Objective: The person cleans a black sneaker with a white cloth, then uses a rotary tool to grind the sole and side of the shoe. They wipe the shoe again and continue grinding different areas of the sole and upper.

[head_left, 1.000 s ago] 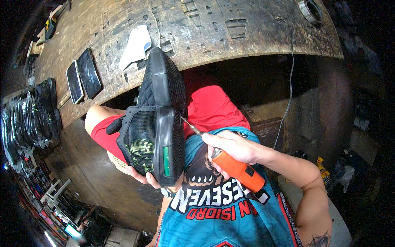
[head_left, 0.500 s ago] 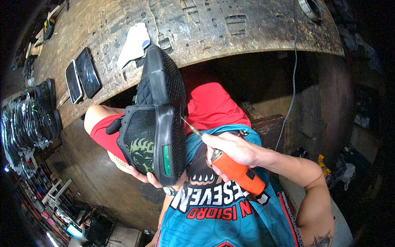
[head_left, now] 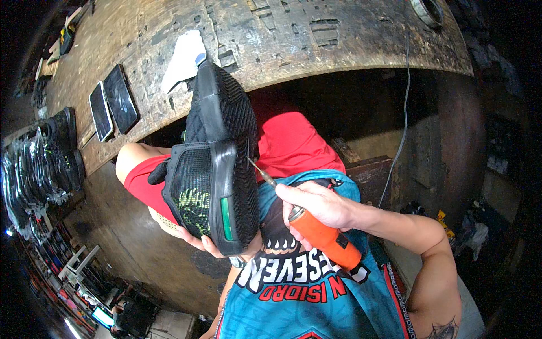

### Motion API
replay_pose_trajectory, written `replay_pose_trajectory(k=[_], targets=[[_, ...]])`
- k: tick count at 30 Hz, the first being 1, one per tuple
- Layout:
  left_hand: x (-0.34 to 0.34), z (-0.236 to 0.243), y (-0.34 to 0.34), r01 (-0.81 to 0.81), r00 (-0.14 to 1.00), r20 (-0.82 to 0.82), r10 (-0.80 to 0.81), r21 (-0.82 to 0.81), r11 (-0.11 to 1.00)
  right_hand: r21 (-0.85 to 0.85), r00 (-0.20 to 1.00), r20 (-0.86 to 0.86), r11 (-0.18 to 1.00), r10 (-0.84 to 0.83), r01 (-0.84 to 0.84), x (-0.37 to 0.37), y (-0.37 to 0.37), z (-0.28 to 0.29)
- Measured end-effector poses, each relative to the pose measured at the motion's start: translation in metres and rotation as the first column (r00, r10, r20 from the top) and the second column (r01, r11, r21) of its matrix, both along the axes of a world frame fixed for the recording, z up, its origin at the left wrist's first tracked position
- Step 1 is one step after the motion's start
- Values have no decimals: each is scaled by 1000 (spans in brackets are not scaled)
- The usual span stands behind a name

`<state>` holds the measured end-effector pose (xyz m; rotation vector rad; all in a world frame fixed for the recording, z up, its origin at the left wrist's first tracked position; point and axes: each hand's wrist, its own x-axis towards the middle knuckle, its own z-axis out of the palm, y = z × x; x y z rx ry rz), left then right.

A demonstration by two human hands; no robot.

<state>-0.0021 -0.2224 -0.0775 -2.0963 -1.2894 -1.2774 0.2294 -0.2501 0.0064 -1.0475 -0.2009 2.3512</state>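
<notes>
Right, left hand (head_left: 195,240) cups a black shoe (head_left: 217,169) from below, sole up, over the lap in front of the worn tabletop (head_left: 316,34). Right hand (head_left: 316,206) clenched round an orange-handled awl (head_left: 322,237), tip touching shoe's sole edge. Two phones (head_left: 113,104) lie on tabletop w/ a white scrap (head_left: 183,59).

Two flat dark devices lay side by side on the worn workbench at about ten o'clock. The smaller phone (head_left: 101,111) had a pale rim around its black glossy screen; the larger tablet (head_left: 120,98), touching it on the right, was all black. Both screens were dark. Near seven o'clock, low down, a small lit screen (head_left: 103,317) glowed pale blue.
</notes>
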Motion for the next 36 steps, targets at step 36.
replay_pose_trajectory(k=[36], targets=[[12,14,-10,110,967,244,-73,-143,984,81,997,42,995,-63,59,-12,8,4]])
